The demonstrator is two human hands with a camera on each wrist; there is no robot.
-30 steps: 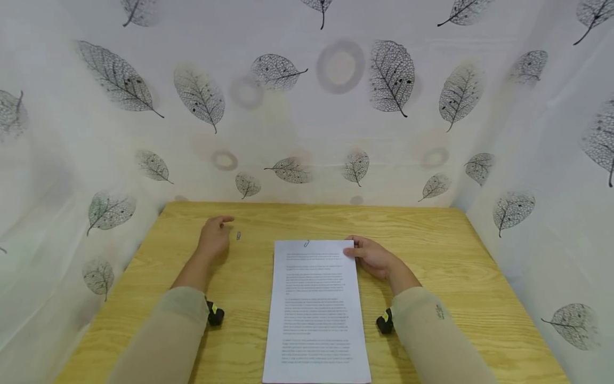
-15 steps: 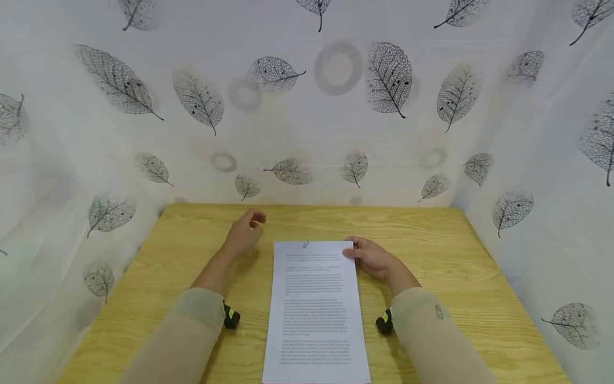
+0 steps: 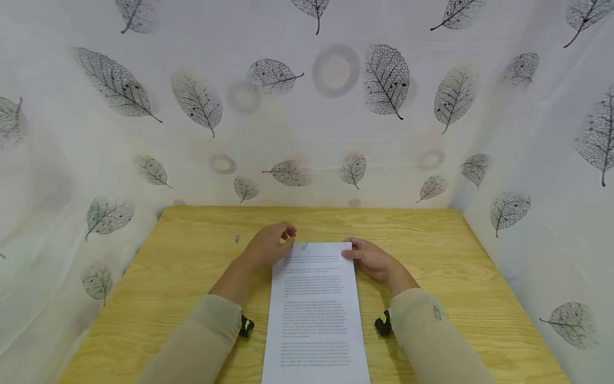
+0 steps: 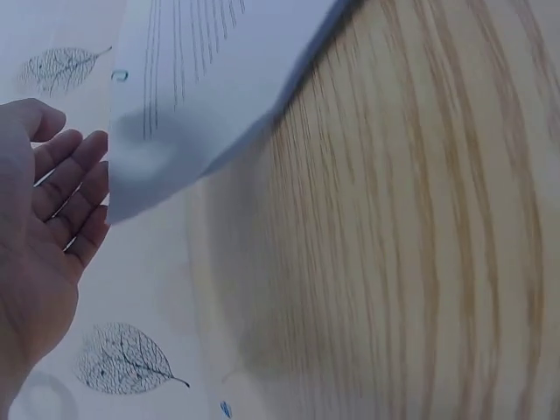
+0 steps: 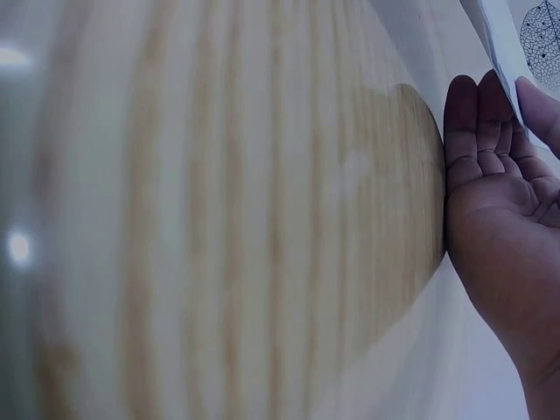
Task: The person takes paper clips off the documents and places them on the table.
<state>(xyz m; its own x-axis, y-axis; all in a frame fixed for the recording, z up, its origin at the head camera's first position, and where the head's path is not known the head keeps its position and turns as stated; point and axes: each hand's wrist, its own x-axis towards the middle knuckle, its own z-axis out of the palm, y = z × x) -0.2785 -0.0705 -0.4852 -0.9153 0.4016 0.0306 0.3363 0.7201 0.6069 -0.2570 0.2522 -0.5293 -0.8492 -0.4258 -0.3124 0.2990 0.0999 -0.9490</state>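
Printed paper (image 3: 312,309), clip (image 3: 304,246) on far edge, before you over mid-tabletop | your right hand (image 3: 371,258) pinches its far-right corner; your left hand (image 3: 269,246), fingers loose, at far-left | wood-grain tabletop (image 3: 431,256), loose paperclip (image 3: 237,239) left | white leaf-print sheeting (image 3: 336,122) behind and both sides

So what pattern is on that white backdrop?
Dark veined leaves and grey rings, clearest in the head view.

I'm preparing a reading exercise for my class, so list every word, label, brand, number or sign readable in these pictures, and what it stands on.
No text can be read.
Printed paper: lines of print, too small and blurred to read.
Right sleeve: small dark mark, too small to make out.
Left wrist camera, right wrist camera: yellow patches, no legible lettering.
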